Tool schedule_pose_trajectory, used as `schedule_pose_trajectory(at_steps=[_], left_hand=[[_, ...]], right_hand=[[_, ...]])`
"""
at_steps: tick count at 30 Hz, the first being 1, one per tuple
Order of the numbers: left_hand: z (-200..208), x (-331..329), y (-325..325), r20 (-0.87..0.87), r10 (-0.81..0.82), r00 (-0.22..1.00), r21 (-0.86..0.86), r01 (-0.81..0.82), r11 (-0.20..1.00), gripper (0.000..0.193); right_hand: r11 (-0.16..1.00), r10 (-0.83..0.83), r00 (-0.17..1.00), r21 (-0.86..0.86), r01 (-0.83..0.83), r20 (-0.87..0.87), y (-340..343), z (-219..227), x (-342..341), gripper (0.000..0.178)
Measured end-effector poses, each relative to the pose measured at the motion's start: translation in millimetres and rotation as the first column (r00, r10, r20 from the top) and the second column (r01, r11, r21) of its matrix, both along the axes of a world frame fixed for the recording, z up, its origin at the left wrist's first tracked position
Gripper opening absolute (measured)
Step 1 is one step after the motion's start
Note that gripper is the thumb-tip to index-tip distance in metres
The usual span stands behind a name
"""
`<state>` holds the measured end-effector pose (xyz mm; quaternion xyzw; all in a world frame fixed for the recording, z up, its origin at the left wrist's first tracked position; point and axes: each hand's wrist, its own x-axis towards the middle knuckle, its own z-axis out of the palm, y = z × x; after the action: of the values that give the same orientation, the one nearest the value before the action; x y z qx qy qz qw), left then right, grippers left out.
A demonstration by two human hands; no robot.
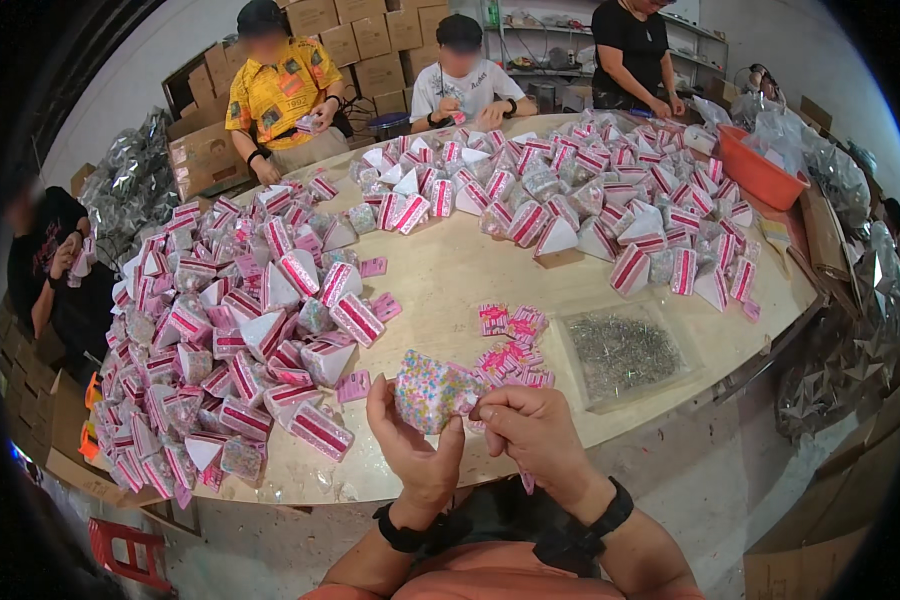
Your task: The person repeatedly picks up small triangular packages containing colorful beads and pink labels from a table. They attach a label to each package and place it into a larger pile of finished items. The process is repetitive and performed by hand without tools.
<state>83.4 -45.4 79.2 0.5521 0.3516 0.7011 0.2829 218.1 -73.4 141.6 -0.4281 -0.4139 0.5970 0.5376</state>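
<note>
Item 1: sprinkled slice [426, 392], wedge-like, raised over the near edge of the worktop [440, 285]. Left hand [415, 450]: fingers clamped around its left side and base, thumb on the near side. Right hand [532, 438]: thumb and forefinger pinched at its right end; whether on wrapping, loop or tag, cannot tell. Risk: tear or crumple at that end, should the pinch pull hard against the left-hand grip. Risk: fall to the floor, should the left hand loosen, the slice being held near the edge.

Item 2: pink strip [527, 482], below the right hand, its attachment hidden. Risk: snag or bend, if caught against the worktop edge.

Item 3: loose pink cards [515, 362], piled just beyond the right hand. Risk: scatter, if the knuckles brush them.

Item 4: clear tray [576, 372] of thin metal pieces, right of the cards, open-topped as far as can be told. Risk: spill, or pricked fingers if the pieces are sharp, from a careless reach or a knocked wall.

Item 5: heap of pink-and-white slices [260, 335], left, several layers deep. Risk: slide onto the floor at the near left edge, the stack being loose and a left elbow close enough to nudge it.
</note>
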Motion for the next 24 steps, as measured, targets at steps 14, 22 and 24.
schedule_pose_trajectory(at_steps=[14, 22, 24], left_hand=[[-3.1, -1.4, 3.6, -0.172, 0.066, 0.983, 0.134, -0.043, 0.990, 0.083], [5.9, -1.3, 7.6, 0.134, -0.183, 0.974, -0.050, 0.191, 0.980, 0.089], [5.3, -3.5, 8.1, 0.101, -0.207, 0.973, -0.072, 0.215, 0.974, 0.085]], right_hand=[[0.985, -0.145, 0.982, 0.109, 0.132, 0.123, -1.4, -14.0, -5.8, 0.014], [0.981, -0.166, 0.976, 0.119, 0.150, 0.142, -4.2, -9.2, -4.9, 0.015], [0.982, -0.171, 0.974, 0.104, 0.157, 0.150, -5.0, -7.6, -5.4, 0.015]])
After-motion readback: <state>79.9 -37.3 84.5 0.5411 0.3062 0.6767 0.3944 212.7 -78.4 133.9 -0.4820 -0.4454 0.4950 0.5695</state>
